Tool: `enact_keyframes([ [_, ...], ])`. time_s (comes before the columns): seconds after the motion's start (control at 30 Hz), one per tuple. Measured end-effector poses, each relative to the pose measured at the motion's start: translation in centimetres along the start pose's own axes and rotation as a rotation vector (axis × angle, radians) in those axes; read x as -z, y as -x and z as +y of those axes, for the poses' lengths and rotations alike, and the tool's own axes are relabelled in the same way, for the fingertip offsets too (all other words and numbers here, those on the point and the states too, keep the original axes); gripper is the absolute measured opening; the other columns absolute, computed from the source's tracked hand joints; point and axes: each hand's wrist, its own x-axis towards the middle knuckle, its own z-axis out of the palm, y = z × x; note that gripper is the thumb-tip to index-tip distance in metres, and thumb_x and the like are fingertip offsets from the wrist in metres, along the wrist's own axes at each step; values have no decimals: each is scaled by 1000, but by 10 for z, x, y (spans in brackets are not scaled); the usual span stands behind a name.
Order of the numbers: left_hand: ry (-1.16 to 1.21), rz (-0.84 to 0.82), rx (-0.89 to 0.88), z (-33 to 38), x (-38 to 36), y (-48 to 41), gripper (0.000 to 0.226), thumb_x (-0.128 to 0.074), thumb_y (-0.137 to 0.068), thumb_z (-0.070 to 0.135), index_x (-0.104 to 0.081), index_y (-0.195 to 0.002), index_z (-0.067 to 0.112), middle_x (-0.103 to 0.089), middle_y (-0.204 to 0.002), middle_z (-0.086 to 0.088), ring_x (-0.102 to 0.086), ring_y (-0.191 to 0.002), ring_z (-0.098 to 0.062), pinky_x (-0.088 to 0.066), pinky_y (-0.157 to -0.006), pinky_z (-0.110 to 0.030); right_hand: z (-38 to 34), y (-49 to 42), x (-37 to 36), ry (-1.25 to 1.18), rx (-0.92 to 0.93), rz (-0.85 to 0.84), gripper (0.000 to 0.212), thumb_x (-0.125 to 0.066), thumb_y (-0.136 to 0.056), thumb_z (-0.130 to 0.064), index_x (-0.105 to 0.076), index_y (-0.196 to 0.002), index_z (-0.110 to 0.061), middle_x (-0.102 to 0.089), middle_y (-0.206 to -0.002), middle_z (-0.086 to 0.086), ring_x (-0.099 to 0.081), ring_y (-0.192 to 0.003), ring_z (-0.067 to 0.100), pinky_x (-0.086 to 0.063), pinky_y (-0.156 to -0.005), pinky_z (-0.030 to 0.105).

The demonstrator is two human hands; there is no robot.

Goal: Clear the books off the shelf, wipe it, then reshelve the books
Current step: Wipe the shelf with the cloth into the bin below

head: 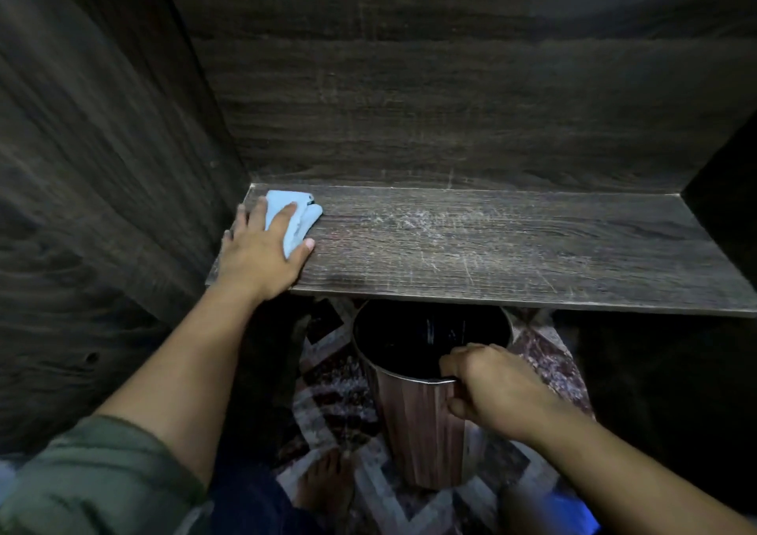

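Note:
A dark wooden shelf board (491, 243) runs across the middle of the view, with pale dust and scratches on it and no books. At its far left corner lies a light blue cloth (299, 215). My left hand (262, 247) presses flat on the cloth with straight fingers spread. Below the shelf's front edge stands a tall round bin (413, 424) with a dark inside. My right hand (487, 387) grips the bin's near rim, fingers curled over the edge.
Dark wood panels close the shelf at the left (102, 166), back (450, 104) and right (725, 190). A patterned rug (336, 403) covers the floor under the bin. A bare foot (327, 489) stands beside the bin's base.

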Motion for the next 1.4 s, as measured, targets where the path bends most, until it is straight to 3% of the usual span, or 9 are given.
enact_keyframes([
  [0.17, 132, 8, -22, 33, -11, 8, 68, -47, -95, 51, -20, -153, 31, -8, -162, -10, -17, -147, -30, -20, -118, -42, 1, -3, -6, -4, 2, -10, 24, -64, -84, -34, -59, -104, -22, -61, -112, -3, -55, -113, 20, -39, -88, 27],
  [0.4, 330, 12, -563, 116, -25, 56, 58, -46, -87, 25, -44, -143, 36, -35, -155, 0, -43, -136, -26, -36, -109, -39, 3, -4, -10, -4, 14, 6, 26, -66, -81, -37, -60, -101, -22, -62, -111, -3, -55, -113, 19, -40, -88, 28],
  [0.5, 390, 177, -344, 107, -16, 40, 60, -53, -88, 13, -45, -144, 35, -34, -155, 3, -44, -134, -22, -38, -108, -33, 6, -4, -11, -17, 17, 15, 29, -63, -83, -39, -60, -106, -21, -60, -111, -5, -54, -113, 16, -39, -87, 25],
  [0.67, 43, 298, 80, 35, -4, -22, 61, -52, -90, 19, -35, -149, 21, -22, -158, -14, -21, -144, -36, -23, -115, -44, 11, -5, -10, -42, 17, 30, 26, -64, -84, -39, -59, -104, -24, -60, -109, -8, -53, -113, 14, -38, -86, 23],
  [0.83, 37, 167, 79, -11, -9, -62, 56, -37, -96, 36, -37, -147, 11, -27, -155, -17, -23, -143, -36, -22, -117, -43, 12, -9, -9, -19, 12, 25, 22, -62, -84, -38, -58, -101, -25, -60, -109, -7, -53, -114, 15, -38, -91, 27],
  [1.03, 167, 95, 208, 8, 8, -70, 52, -48, -92, 38, -45, -141, 19, -46, -142, -14, -44, -130, -34, -36, -108, -38, 8, -13, -9, -33, 0, 31, 22, -59, -85, -37, -59, -103, -24, -60, -110, -6, -52, -115, 15, -38, -89, 27],
  [1.17, 293, 104, 106, 40, 10, -43, 36, -54, -92, 27, -60, -128, 30, -63, -127, -10, -56, -117, -33, -44, -96, -36, 4, -14, -7, -45, -1, 9, 24, -59, -86, -36, -59, -106, -23, -60, -113, -7, -51, -116, 15, -38, -87, 25],
  [1.3, 294, 336, 92, 45, 4, -37, 38, -50, -87, 10, -63, -119, 26, -64, -123, -6, -57, -114, -32, -43, -91, -33, 1, -14, -4, -45, -7, 7, 25, -59, -85, -36, -59, -107, -24, -59, -114, -7, -51, -117, 15, -37, -89, 26],
  [1.4, -25, 480, 82, 10, 4, -63, 42, -45, -95, 9, -49, -136, 7, -41, -147, -18, -30, -140, -37, -24, -110, -41, 2, -13, -5, -23, -6, 13, 26, -59, -85, -36, -59, -107, -23, -60, -114, -7, -51, -117, 16, -37, -91, 27],
])
